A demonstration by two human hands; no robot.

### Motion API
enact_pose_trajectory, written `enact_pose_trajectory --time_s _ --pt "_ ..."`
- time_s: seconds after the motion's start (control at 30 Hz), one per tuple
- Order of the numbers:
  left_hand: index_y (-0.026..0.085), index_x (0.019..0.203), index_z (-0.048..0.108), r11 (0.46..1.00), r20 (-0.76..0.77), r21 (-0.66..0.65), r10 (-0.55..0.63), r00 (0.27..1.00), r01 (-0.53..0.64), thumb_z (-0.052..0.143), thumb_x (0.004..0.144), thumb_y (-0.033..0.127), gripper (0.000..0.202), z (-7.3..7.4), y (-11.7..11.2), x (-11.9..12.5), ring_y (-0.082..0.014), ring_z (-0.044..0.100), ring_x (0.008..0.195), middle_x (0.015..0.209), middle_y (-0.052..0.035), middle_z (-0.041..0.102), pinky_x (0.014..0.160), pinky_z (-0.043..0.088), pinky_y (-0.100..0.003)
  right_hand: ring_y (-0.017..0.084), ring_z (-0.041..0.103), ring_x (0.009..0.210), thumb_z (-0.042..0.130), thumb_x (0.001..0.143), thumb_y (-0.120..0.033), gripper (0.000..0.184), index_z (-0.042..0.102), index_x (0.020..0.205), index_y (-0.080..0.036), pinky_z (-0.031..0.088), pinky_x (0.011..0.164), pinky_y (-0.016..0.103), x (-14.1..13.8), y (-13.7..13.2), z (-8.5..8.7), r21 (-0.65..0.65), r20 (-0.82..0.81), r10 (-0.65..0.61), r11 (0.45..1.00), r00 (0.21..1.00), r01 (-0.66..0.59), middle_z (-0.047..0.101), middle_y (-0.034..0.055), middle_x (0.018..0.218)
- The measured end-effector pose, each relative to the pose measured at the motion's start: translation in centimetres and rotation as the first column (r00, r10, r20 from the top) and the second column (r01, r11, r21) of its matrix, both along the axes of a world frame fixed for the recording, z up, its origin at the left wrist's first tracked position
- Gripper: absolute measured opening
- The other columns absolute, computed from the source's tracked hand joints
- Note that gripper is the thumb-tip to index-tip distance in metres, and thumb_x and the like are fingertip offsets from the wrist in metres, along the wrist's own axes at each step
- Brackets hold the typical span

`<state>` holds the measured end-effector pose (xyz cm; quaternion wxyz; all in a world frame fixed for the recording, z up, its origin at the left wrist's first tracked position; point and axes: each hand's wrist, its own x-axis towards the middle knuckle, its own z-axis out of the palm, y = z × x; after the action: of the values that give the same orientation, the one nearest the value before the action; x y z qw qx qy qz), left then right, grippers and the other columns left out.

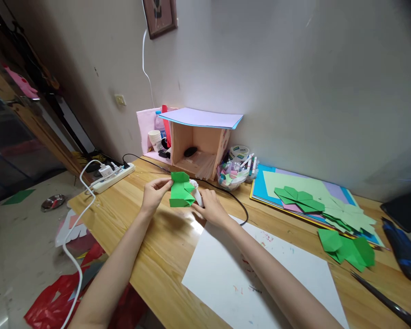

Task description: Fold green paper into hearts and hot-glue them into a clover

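Observation:
My left hand pinches the left edge of a folded green paper piece between thumb and fingers, holding it above the wooden table. The paper has creased flaps and pointed notches on its right side. My right hand is closed round a white handheld tool, close against the paper's right edge. Fingers cover much of this tool, so its exact kind cannot be made out. A black cord loops round to my right forearm. Below that forearm lies a white sheet with coloured marks.
Behind my hands stands an open cardboard box topped with purple sheets. Beside it is a clear bowl of paper scraps. Green paper shapes and stacked coloured paper lie right. A power strip sits at the left edge.

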<state>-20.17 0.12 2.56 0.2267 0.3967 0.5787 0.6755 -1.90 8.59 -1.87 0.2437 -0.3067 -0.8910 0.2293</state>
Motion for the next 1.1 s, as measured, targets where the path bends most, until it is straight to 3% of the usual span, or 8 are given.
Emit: enact_pose_trajectory --time_s 0.1,0.17,0.23,0.3,0.33,0.63,0.83,1.1 --pt "0.012 0.082 0.070 1.000 0.061 0.014 0.001 0.998 -0.001 0.074 0.060 0.036 0.032 -0.1 -0.1 1.4 -0.0173 0.064 0.070 0.076 -0.0067 0.071 0.067 0.053 -0.029 0.028 0.042 0.106 0.048 0.082 -0.035 0.036 0.052 0.111 -0.014 0.034 0.090 0.043 2.8 -1.6 0.8 -0.070 -0.146 -0.054 0.997 0.988 0.044 0.053 0.0151 0.112" --pt "0.012 0.082 0.070 1.000 0.097 0.019 0.008 0.995 -0.010 0.074 0.060 0.035 0.032 -0.3 -0.1 2.2 -0.0171 0.064 0.070 0.076 -0.0066 0.071 0.067 0.053 -0.029 0.024 0.050 0.099 0.034 0.089 -0.040 0.035 0.054 0.104 -0.016 0.039 0.086 0.040 4.2 -2.6 1.5 -0.321 -0.291 -0.060 0.946 0.955 -0.038 0.057 0.0131 0.104" --pt "0.012 0.081 0.070 1.000 0.099 0.020 0.014 0.995 -0.016 0.075 0.060 0.035 0.032 -0.7 0.0 3.0 -0.0172 0.064 0.070 0.076 -0.0065 0.071 0.067 0.053 -0.029 0.020 0.057 0.083 0.024 0.090 -0.046 0.045 0.053 0.103 -0.015 0.046 0.074 0.036 4.7 -3.4 1.9 -0.593 -0.413 0.043 0.745 0.910 -0.304 0.061 0.0125 0.099" --pt "0.012 0.079 0.069 1.000 0.088 0.016 0.019 0.996 -0.021 0.074 0.060 0.035 0.031 -1.0 0.1 3.7 -0.0173 0.064 0.071 0.076 -0.0064 0.071 0.067 0.054 -0.029 0.017 0.060 0.076 0.035 0.087 -0.051 0.044 0.053 0.104 -0.015 0.048 0.067 0.032 4.6 -3.8 2.2 -0.691 -0.497 0.127 0.541 0.859 -0.480 0.062 0.0122 0.102" --pt "0.012 0.078 0.069 1.000 0.085 0.010 0.020 0.996 -0.021 0.074 0.060 0.036 0.031 -1.1 0.2 4.0 -0.0174 0.064 0.071 0.075 -0.0063 0.071 0.067 0.054 -0.030 0.016 0.060 0.075 0.044 0.083 -0.051 0.042 0.054 0.103 -0.015 0.048 0.067 0.030 4.4 -3.8 2.1 -0.704 -0.515 0.138 0.495 0.846 -0.509 0.062 0.0117 0.102" --pt "0.012 0.075 0.069 0.982 -0.025 -0.114 -0.157 0.987 0.153 0.072 0.062 0.038 0.029 -1.6 0.2 4.9 -0.0192 0.065 0.073 0.077 -0.0071 0.070 0.075 0.052 -0.032 0.012 0.061 0.060 0.063 0.070 -0.049 0.037 0.061 0.080 -0.014 0.048 0.061 0.026 3.7 -3.2 -0.4 -0.773 -0.548 -0.130 0.456 0.826 -0.441 0.067 0.0053 0.073" --pt "0.013 0.079 0.069 0.936 0.210 -0.165 -0.275 0.938 0.311 0.060 0.071 0.046 0.035 -1.5 0.4 4.2 -0.0183 0.065 0.074 0.079 -0.0074 0.070 0.074 0.051 -0.030 0.010 0.057 0.051 0.062 0.071 -0.049 0.037 0.061 0.075 -0.012 0.045 0.056 0.024 4.1 -3.1 -1.5 -0.801 -0.505 -0.149 0.448 0.850 -0.398 0.064 0.0030 0.058" --pt "0.013 0.087 0.069 0.746 0.341 -0.383 -0.434 0.834 0.545 0.065 0.064 0.053 0.045 -1.1 0.1 5.0 -0.0192 0.065 0.077 0.087 -0.0100 0.070 0.065 0.048 -0.025 0.010 0.055 0.049 0.060 0.074 -0.047 0.033 0.059 0.074 -0.014 0.043 0.054 0.024 4.5 -3.1 -1.7 -0.766 -0.479 -0.012 0.494 0.878 -0.412 0.063 0.0012 0.054"
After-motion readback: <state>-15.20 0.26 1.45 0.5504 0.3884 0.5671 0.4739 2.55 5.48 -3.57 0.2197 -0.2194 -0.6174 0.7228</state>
